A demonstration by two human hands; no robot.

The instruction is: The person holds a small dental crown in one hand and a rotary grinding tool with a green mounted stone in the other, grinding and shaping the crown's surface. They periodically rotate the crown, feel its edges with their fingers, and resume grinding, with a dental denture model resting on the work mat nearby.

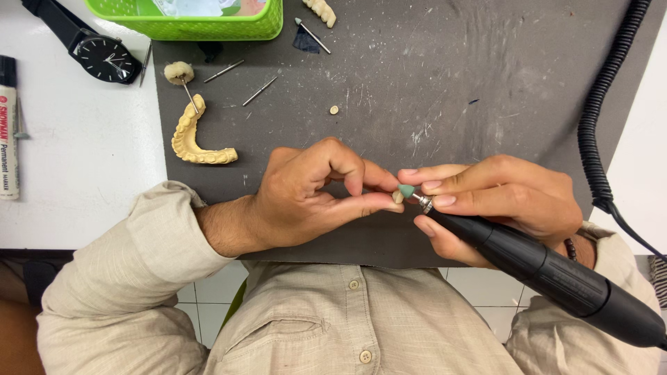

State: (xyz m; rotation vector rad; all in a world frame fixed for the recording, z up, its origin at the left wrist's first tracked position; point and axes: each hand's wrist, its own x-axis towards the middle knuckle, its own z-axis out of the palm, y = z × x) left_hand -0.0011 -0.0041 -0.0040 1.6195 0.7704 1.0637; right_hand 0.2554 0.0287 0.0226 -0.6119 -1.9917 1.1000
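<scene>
Over the dark mat [431, 76], near its front edge:
Left hand [306, 198]: thumb and fingers pinch a small cream tooth piece [397, 196].
Right hand [507, 198]: wrapped around a black rotary tool [556, 274], its green cone tip [407, 190] touching the tooth piece.
Mat's far left: cream dental cast [198, 142], loose burs [260, 90].
Left of the mat: wristwatch [104, 57], marker [8, 128] on the white surface [83, 173].

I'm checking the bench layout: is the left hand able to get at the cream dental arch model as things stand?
Probably yes, once freed. The left hand now pinches a small tooth piece; the arch model lies apart on bare dark mat, nothing between.
</scene>
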